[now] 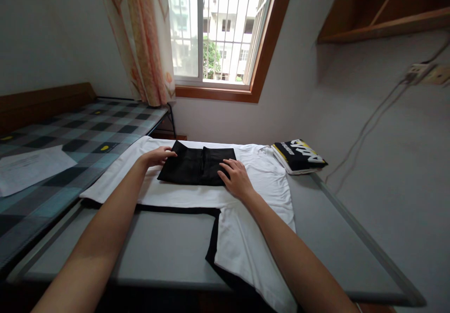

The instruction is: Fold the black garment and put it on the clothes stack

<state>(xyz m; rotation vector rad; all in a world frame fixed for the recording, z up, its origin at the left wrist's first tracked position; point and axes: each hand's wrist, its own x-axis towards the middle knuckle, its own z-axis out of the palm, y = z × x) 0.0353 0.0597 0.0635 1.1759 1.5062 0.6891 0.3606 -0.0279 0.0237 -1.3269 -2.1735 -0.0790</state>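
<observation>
A flat, black rectangular piece [190, 166] with a crease down its middle lies on a white T-shirt [183, 195]; I cannot tell its exact kind. At its left edge, my left hand [160, 156] has its fingers closed on the black material, and the far left corner stands slightly raised. My right hand [237, 177] rests on the right end of the piece, fingers spread and palm down over the shirt. The shirt is spread sideways, one sleeve hanging past the table's near edge. Black fabric [213, 242] shows along the shirt's near side, beneath the white.
Grey table [168, 247] under the shirt. A folded black garment with white lettering [298, 156] sits at its far right. On the left stands a bed with a checked surface [87, 130] and a paper sheet [35, 167]. Cables [372, 120] hang down the right wall.
</observation>
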